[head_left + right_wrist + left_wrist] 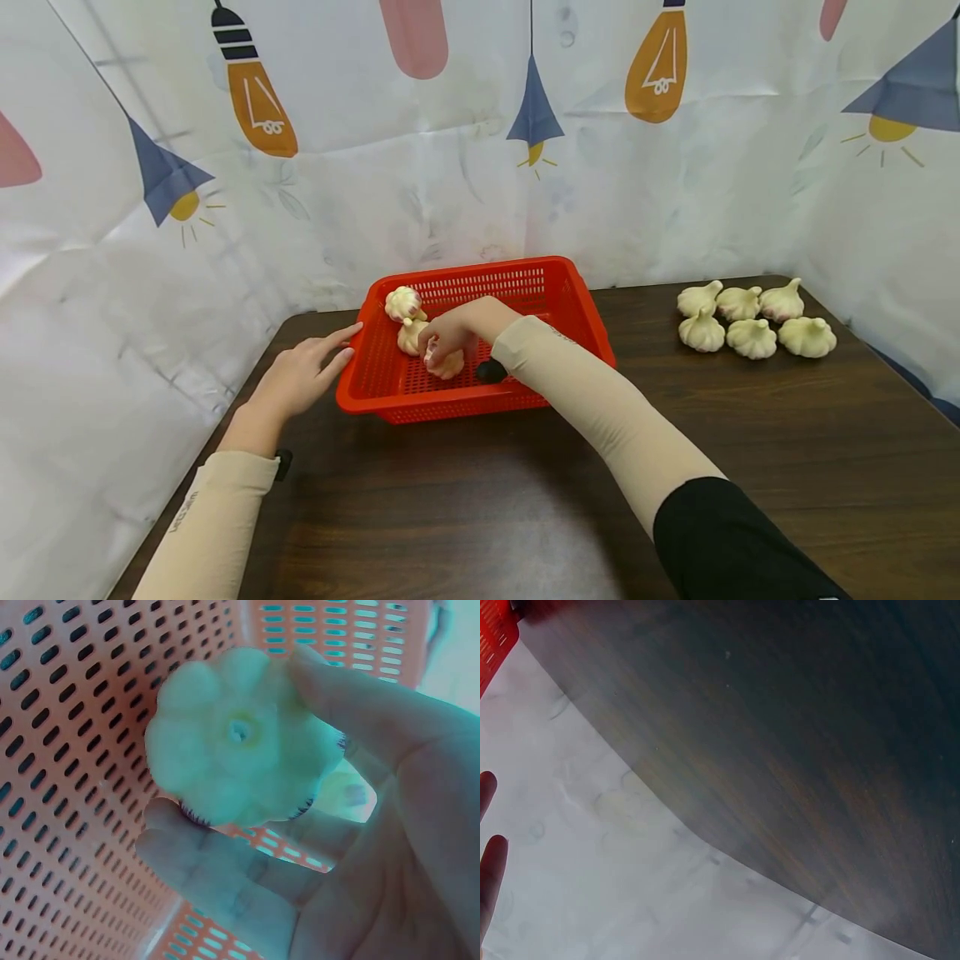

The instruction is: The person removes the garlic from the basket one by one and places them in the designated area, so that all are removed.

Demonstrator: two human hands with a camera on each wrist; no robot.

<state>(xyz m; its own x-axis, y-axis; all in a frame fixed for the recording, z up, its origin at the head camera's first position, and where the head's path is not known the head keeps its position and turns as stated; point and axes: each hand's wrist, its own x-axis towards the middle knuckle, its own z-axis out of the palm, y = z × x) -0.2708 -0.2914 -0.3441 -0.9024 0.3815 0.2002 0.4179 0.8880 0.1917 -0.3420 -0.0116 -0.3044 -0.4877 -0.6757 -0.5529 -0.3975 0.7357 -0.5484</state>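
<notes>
Inside the red plastic basket (420, 407), my right hand (459, 327) grips a garlic bulb (447, 365). In the right wrist view the thumb lies along one side of that bulb (240, 739) and the fingers curl against the other, its round base facing the camera. Two more garlic bulbs, one at the back (403, 303) and one in front of it (410, 337), lie at the basket's left side. At the basket's left rim, my left hand (298, 377) has its fingertips right at the edge, fingers extended. Only two of its fingertips (492, 866) show in the left wrist view.
Several garlic bulbs (752, 339) stand in two rows at the table's back right. The dark wooden table (420, 508) runs back to a patterned white curtain (465, 192) behind and at both sides. A black wrist camera (491, 372) sits under my right wrist.
</notes>
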